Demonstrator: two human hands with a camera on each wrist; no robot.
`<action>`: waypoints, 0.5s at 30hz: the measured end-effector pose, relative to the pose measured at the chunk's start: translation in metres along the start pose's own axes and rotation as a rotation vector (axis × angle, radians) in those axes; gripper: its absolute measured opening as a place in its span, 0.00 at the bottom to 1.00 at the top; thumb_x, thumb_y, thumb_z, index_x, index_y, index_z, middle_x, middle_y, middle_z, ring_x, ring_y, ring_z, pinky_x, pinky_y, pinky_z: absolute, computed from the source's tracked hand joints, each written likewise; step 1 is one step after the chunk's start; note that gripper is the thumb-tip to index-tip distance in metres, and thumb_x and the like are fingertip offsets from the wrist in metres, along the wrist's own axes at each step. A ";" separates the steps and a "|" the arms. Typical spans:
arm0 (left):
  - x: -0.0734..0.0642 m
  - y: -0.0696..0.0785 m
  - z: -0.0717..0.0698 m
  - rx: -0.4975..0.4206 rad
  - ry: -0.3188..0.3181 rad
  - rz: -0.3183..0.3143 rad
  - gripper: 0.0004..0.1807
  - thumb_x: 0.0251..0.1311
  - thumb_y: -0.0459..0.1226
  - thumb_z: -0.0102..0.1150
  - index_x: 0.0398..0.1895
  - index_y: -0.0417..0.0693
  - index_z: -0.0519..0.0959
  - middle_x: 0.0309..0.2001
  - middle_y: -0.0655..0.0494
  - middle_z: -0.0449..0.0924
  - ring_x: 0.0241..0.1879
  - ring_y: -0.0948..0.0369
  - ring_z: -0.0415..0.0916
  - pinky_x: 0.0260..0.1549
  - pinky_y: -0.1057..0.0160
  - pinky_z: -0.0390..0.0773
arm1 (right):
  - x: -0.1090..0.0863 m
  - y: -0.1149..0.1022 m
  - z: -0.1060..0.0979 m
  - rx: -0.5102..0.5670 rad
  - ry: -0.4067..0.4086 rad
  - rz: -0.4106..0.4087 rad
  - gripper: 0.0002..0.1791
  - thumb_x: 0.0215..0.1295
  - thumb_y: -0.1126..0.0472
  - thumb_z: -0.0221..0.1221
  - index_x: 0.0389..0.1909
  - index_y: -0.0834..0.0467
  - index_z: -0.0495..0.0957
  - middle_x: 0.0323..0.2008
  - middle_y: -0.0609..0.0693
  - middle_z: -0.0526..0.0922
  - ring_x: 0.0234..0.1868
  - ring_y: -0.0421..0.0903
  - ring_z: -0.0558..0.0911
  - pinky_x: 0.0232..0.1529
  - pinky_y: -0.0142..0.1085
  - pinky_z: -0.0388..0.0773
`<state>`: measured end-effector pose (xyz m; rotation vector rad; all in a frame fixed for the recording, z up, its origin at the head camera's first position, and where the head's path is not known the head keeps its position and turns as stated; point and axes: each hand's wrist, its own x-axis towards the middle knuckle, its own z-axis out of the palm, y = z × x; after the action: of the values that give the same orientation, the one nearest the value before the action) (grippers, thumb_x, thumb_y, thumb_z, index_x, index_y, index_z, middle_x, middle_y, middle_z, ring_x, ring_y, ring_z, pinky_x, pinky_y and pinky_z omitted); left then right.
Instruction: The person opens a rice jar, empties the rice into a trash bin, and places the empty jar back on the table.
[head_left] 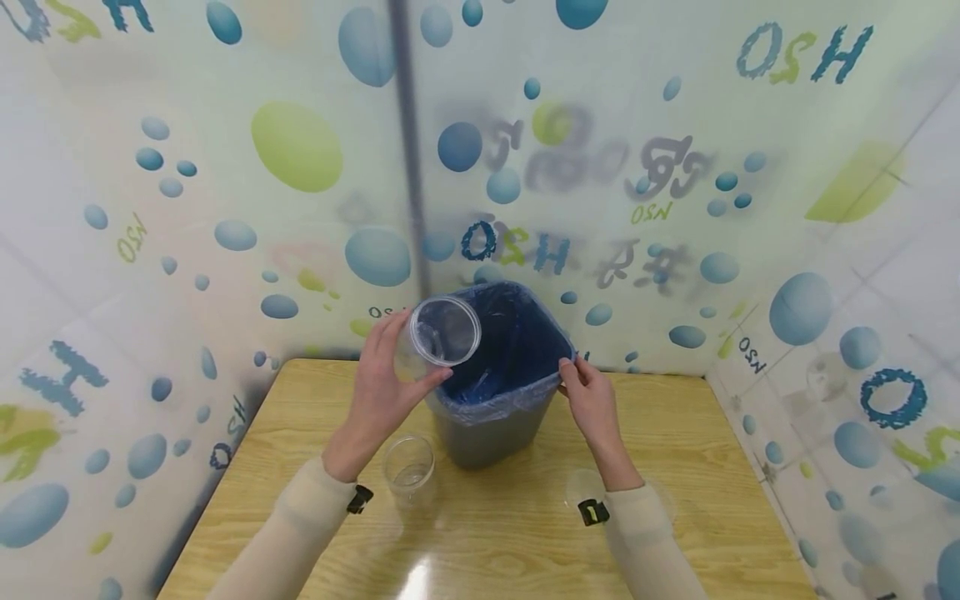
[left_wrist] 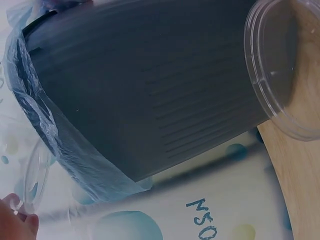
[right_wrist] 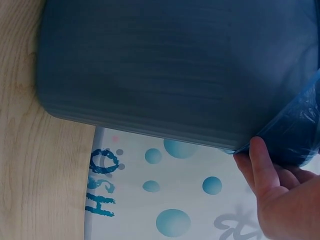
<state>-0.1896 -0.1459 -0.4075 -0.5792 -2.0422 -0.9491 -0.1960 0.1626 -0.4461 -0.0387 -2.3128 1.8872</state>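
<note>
My left hand (head_left: 378, 400) holds a clear plastic jar (head_left: 446, 332) at the left rim of the trash can, its round end tilted up and over the opening. The dark grey trash can (head_left: 491, 437) stands on the table, with a translucent blue trash bag (head_left: 517, 398) lining it and folded over its rim. At the can's right corner, my right hand (head_left: 592, 404) pinches the bag's edge, thumb (right_wrist: 264, 162) outside in the right wrist view. A second clear jar (head_left: 410, 467) stands on the table below my left hand, its round mouth upward.
The light wooden table (head_left: 675, 442) meets a patterned curtain (head_left: 630, 208) close behind the trash can. Faint clear round discs (head_left: 579, 490) lie near my right wrist. More patterned wall (head_left: 817, 375) rises at the right, and another (head_left: 127, 392) at the left.
</note>
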 end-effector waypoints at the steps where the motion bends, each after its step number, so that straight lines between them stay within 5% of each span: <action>1: -0.001 -0.001 0.000 -0.003 0.005 -0.007 0.51 0.46 0.53 0.82 0.70 0.38 0.71 0.65 0.39 0.73 0.65 0.42 0.70 0.64 0.41 0.70 | 0.000 0.000 0.000 0.000 -0.001 -0.002 0.31 0.80 0.48 0.53 0.69 0.69 0.72 0.62 0.67 0.79 0.62 0.59 0.81 0.57 0.48 0.80; 5: -0.005 -0.003 -0.003 -0.013 0.022 -0.036 0.51 0.51 0.62 0.75 0.70 0.38 0.70 0.65 0.40 0.74 0.64 0.42 0.71 0.64 0.41 0.70 | 0.000 0.000 0.000 0.009 -0.001 -0.006 0.32 0.80 0.48 0.53 0.68 0.70 0.72 0.63 0.68 0.78 0.63 0.59 0.80 0.57 0.48 0.80; 11: -0.009 -0.003 -0.008 -0.069 0.063 -0.083 0.51 0.44 0.47 0.83 0.71 0.38 0.69 0.61 0.38 0.75 0.57 0.43 0.72 0.54 0.52 0.72 | -0.001 0.001 0.002 0.041 -0.002 -0.006 0.33 0.80 0.49 0.53 0.70 0.72 0.68 0.64 0.70 0.76 0.65 0.61 0.78 0.56 0.47 0.81; 15: -0.014 -0.004 -0.011 -0.093 0.095 -0.106 0.51 0.47 0.51 0.81 0.70 0.36 0.69 0.59 0.36 0.75 0.55 0.42 0.72 0.53 0.58 0.70 | -0.001 0.000 0.001 0.066 -0.011 -0.007 0.33 0.81 0.49 0.52 0.71 0.72 0.67 0.66 0.70 0.74 0.66 0.62 0.76 0.58 0.49 0.80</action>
<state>-0.1790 -0.1585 -0.4165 -0.4697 -1.9676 -1.1177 -0.1948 0.1615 -0.4469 -0.0131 -2.2532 1.9636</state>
